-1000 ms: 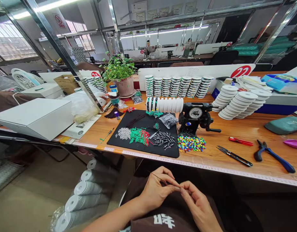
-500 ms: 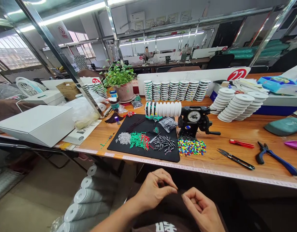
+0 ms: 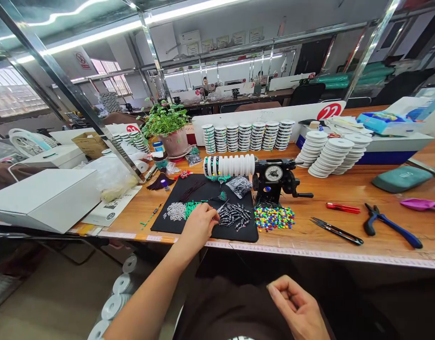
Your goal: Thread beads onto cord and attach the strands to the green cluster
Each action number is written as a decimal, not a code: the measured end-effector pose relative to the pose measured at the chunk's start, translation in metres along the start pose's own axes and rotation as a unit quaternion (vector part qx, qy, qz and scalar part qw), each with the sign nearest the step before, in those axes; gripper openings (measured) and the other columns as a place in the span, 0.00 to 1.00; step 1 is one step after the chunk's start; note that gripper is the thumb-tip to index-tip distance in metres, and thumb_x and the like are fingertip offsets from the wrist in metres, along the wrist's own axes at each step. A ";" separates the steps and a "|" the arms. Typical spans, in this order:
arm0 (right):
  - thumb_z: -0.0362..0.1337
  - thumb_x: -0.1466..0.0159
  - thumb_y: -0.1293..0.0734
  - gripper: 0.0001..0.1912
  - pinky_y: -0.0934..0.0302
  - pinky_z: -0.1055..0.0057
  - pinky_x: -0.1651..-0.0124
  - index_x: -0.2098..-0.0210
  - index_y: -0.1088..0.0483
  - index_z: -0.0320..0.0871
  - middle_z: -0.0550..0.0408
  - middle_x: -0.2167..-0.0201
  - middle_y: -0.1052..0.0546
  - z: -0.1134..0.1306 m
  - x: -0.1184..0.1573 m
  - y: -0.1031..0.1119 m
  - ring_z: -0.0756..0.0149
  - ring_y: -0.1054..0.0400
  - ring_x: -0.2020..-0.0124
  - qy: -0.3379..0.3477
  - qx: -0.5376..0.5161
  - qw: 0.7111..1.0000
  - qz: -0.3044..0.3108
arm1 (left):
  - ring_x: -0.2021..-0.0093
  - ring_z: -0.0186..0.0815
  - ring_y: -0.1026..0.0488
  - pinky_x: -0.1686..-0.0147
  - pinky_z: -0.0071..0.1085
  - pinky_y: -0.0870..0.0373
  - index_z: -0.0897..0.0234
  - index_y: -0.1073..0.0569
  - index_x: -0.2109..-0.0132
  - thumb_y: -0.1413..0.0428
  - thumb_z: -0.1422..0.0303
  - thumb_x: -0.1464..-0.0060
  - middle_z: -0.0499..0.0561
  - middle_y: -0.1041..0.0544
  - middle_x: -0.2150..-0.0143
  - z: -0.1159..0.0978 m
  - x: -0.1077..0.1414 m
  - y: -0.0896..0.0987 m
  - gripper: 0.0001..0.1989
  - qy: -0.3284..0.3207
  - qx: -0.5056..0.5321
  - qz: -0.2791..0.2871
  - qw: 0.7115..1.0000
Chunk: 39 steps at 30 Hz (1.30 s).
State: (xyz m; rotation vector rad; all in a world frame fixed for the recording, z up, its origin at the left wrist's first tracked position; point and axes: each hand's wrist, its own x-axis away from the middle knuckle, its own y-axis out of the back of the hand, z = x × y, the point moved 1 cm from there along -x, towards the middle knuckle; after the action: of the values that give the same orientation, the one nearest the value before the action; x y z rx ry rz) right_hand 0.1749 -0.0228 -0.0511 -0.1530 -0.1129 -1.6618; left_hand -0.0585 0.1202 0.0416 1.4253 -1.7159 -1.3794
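Legible on the white board (image 3: 291,112) behind the counter (image 3: 339,189): "22" on a red oval. Legible on the smaller board (image 3: 119,128) at left: "21", likewise on red. Along the counter's front edge: printed strip (image 3: 309,254), markings too small to read. Left hand (image 3: 200,221): lowered to the black mat (image 3: 235,235), fingers bent together, between slim green tubes (image 3: 191,208) and glossy black tubes (image 3: 235,216); cannot tell whether gripping anything. Right hand (image 3: 296,304): short of the counter, above brown cloth (image 3: 224,302), thumb and forefinger pinched; cannot tell whether holding anything. At mat's left: small silvery beads (image 3: 176,211). At mat's right: smooth multicoloured beads (image 3: 274,218), heaped before a black winder (image 3: 274,179) with round dial, crank and row of white spools (image 3: 235,165).
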 end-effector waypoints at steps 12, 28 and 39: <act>0.58 0.39 0.30 0.24 0.44 0.75 0.74 0.75 0.29 0.42 0.59 0.79 0.37 -0.005 -0.004 0.003 0.69 0.45 0.77 0.016 -0.012 0.999 0.037 | 0.55 0.40 0.31 0.54 0.33 0.34 0.62 0.28 0.61 0.46 0.77 0.38 0.52 0.28 0.58 0.002 -0.021 0.026 0.06 -0.101 -0.010 0.120 0.988; 0.59 0.40 0.30 0.25 0.48 0.75 0.76 0.76 0.30 0.42 0.59 0.79 0.39 -0.001 -0.001 0.004 0.70 0.48 0.78 0.027 -0.002 0.999 -0.019 | 0.69 0.35 0.23 0.66 0.28 0.30 0.61 0.21 0.63 0.42 0.70 0.41 0.47 0.17 0.67 0.003 0.001 0.036 0.04 0.011 0.073 0.003 0.997; 0.51 0.35 0.30 0.18 0.39 0.76 0.73 0.70 0.28 0.42 0.57 0.76 0.29 0.016 -0.013 0.003 0.68 0.37 0.76 0.111 -0.028 0.991 -0.070 | 0.72 0.35 0.20 0.69 0.28 0.22 0.59 0.18 0.63 0.35 0.67 0.45 0.48 0.16 0.69 -0.057 0.095 -0.023 0.03 0.091 0.432 -0.211 0.872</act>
State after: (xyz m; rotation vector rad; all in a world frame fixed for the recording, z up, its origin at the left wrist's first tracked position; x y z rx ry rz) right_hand 0.1795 -0.0074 -0.0375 -0.0011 0.0927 -1.8119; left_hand -0.0303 0.0130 0.0208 2.4340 -2.0715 -0.5733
